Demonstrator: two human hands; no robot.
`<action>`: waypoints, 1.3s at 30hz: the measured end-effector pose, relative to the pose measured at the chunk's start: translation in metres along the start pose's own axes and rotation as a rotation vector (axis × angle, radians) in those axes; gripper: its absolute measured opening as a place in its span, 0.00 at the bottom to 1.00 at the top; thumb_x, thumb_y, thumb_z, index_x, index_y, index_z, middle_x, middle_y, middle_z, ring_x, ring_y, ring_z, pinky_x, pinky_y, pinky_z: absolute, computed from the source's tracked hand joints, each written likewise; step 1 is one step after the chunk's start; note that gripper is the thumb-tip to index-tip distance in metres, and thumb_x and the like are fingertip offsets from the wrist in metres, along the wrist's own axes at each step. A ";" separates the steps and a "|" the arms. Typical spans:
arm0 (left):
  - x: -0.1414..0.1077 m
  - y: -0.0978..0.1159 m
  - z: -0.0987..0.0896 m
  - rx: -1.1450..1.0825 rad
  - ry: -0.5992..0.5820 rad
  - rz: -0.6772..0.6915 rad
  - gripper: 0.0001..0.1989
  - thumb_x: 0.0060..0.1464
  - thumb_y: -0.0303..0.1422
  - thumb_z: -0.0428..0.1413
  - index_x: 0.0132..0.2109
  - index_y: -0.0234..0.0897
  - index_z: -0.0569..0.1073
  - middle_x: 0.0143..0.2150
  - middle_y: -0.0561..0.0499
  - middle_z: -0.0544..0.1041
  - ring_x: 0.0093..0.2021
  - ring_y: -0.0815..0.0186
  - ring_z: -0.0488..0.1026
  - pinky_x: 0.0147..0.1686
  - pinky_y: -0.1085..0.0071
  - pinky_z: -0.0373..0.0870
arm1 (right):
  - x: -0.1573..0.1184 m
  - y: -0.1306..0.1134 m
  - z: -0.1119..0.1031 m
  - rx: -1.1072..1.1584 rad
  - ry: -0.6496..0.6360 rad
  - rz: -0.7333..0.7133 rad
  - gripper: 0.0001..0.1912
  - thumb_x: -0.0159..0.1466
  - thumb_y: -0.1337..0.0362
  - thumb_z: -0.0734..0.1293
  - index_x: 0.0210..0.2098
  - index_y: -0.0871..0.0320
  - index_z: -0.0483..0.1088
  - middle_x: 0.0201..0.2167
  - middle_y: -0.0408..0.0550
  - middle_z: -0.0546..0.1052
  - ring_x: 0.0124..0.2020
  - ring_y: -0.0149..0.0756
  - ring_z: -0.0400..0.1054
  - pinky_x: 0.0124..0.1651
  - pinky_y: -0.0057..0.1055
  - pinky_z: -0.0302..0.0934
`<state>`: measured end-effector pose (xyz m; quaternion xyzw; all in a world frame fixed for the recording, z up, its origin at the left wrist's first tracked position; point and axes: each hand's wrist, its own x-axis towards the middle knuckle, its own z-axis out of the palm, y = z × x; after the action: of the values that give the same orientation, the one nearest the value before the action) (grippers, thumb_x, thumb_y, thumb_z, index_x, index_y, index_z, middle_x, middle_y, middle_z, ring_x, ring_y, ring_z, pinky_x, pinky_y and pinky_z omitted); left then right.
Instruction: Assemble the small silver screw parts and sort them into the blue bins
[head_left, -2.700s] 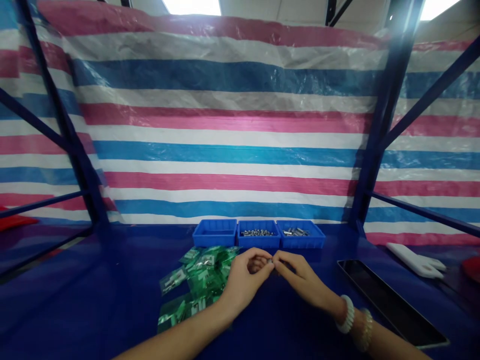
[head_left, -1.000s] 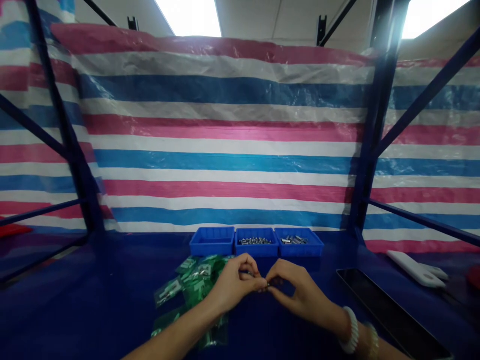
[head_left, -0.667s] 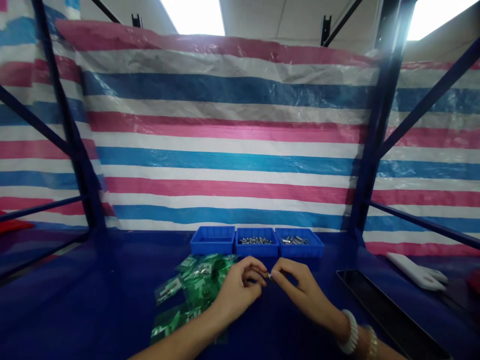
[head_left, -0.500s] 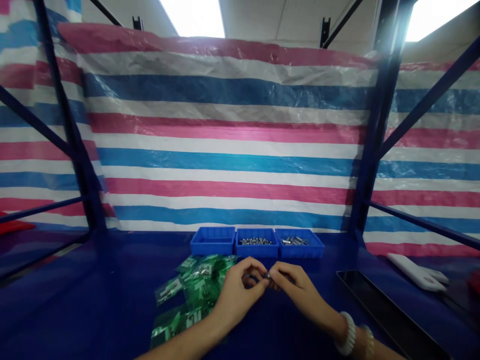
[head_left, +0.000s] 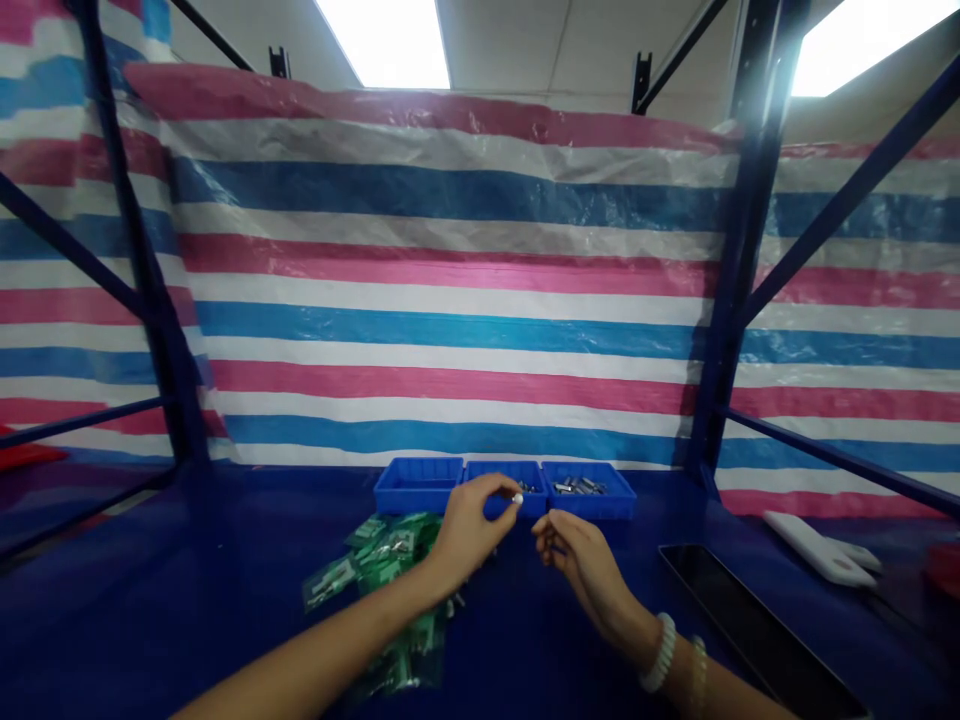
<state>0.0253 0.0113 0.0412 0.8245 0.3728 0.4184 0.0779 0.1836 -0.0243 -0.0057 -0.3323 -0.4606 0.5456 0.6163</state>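
Left hand (head_left: 474, 525) pinching small part (head_left: 517, 498) over middle bin (head_left: 501, 492); right hand (head_left: 574, 553) apart, loosely curled; keep pinch steady above bin

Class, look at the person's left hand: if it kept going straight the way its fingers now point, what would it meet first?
The left hand pinches a small silvery piece and points forward and slightly right, toward the middle blue bin holding small metal parts. It would probably meet that bin's front rim first, though the depth is hard to judge here.

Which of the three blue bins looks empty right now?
The left blue bin: no contents show in it, while the middle blue bin and right blue bin both show small metal parts.
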 end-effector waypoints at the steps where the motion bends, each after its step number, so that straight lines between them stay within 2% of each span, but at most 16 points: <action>1: 0.011 -0.006 0.000 0.067 -0.017 0.010 0.08 0.53 0.24 0.54 0.39 0.36 0.74 0.37 0.51 0.78 0.39 0.66 0.75 0.43 0.71 0.70 | 0.002 -0.001 -0.003 -0.004 0.022 -0.006 0.20 0.54 0.49 0.70 0.25 0.62 0.74 0.21 0.45 0.71 0.24 0.30 0.62 0.28 0.26 0.56; 4: 0.036 -0.022 0.003 0.187 -0.055 0.007 0.11 0.52 0.24 0.54 0.43 0.35 0.74 0.40 0.47 0.78 0.43 0.61 0.74 0.46 0.66 0.68 | 0.008 -0.002 -0.011 -0.013 0.043 -0.021 0.19 0.54 0.50 0.71 0.25 0.62 0.74 0.20 0.45 0.71 0.24 0.29 0.62 0.28 0.26 0.55; 6: 0.038 -0.027 0.003 0.267 -0.083 0.006 0.13 0.52 0.23 0.53 0.46 0.35 0.73 0.43 0.45 0.77 0.46 0.59 0.72 0.47 0.63 0.67 | 0.010 -0.002 -0.014 -0.021 0.060 -0.035 0.19 0.54 0.50 0.71 0.25 0.62 0.74 0.20 0.44 0.70 0.23 0.29 0.62 0.28 0.26 0.55; 8: 0.027 -0.027 0.003 0.341 -0.131 0.008 0.13 0.54 0.24 0.52 0.47 0.35 0.72 0.42 0.45 0.76 0.44 0.58 0.73 0.45 0.62 0.68 | 0.011 -0.002 -0.015 -0.032 0.069 -0.053 0.19 0.54 0.50 0.71 0.25 0.62 0.74 0.19 0.44 0.70 0.22 0.28 0.61 0.27 0.26 0.55; 11: 0.001 -0.024 0.001 0.436 -0.245 0.003 0.09 0.53 0.26 0.52 0.42 0.36 0.73 0.35 0.47 0.77 0.37 0.57 0.74 0.38 0.64 0.70 | 0.012 0.000 -0.015 -0.062 0.048 -0.080 0.19 0.55 0.50 0.69 0.25 0.61 0.74 0.20 0.44 0.70 0.22 0.29 0.61 0.27 0.26 0.55; 14: -0.017 -0.021 0.003 0.518 -0.339 -0.017 0.09 0.52 0.28 0.53 0.41 0.36 0.73 0.36 0.45 0.77 0.38 0.56 0.75 0.37 0.64 0.71 | 0.011 0.003 -0.014 -0.129 0.016 -0.103 0.19 0.57 0.49 0.68 0.25 0.61 0.74 0.20 0.44 0.70 0.23 0.29 0.62 0.27 0.26 0.54; 18: -0.018 -0.019 0.013 0.605 -0.419 -0.045 0.10 0.53 0.31 0.52 0.41 0.32 0.73 0.37 0.40 0.76 0.40 0.52 0.74 0.38 0.60 0.71 | 0.013 0.005 -0.014 -0.237 0.021 -0.169 0.21 0.58 0.48 0.66 0.26 0.61 0.74 0.19 0.44 0.70 0.22 0.29 0.61 0.27 0.26 0.54; 21: -0.014 -0.018 0.020 0.649 -0.467 -0.049 0.10 0.53 0.28 0.52 0.41 0.29 0.73 0.38 0.38 0.76 0.40 0.50 0.74 0.37 0.58 0.72 | 0.014 0.007 -0.015 -0.288 0.036 -0.211 0.21 0.59 0.48 0.66 0.26 0.61 0.74 0.19 0.45 0.70 0.22 0.30 0.61 0.27 0.27 0.54; 28: -0.013 -0.018 0.024 0.678 -0.515 -0.017 0.14 0.51 0.20 0.49 0.45 0.30 0.71 0.40 0.38 0.75 0.41 0.52 0.74 0.39 0.58 0.72 | 0.013 0.007 -0.015 -0.369 0.015 -0.250 0.20 0.61 0.49 0.64 0.27 0.60 0.74 0.20 0.44 0.69 0.23 0.31 0.61 0.28 0.28 0.55; 33: -0.011 -0.019 0.021 0.642 -0.523 0.049 0.11 0.55 0.21 0.47 0.42 0.31 0.71 0.39 0.40 0.75 0.43 0.54 0.73 0.43 0.60 0.70 | 0.011 0.002 -0.015 -0.460 -0.008 -0.307 0.20 0.62 0.50 0.62 0.27 0.60 0.73 0.20 0.44 0.70 0.24 0.32 0.62 0.30 0.28 0.56; 39: -0.008 -0.022 0.017 0.578 -0.497 0.061 0.09 0.54 0.23 0.49 0.41 0.33 0.71 0.38 0.41 0.76 0.41 0.56 0.73 0.40 0.63 0.70 | 0.007 -0.002 -0.013 -0.530 -0.032 -0.337 0.19 0.63 0.51 0.61 0.28 0.59 0.73 0.21 0.44 0.70 0.25 0.33 0.63 0.30 0.28 0.57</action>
<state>0.0229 0.0246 0.0157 0.8996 0.4203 0.0853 -0.0822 0.1966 -0.0165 -0.0072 -0.3917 -0.6450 0.3017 0.5827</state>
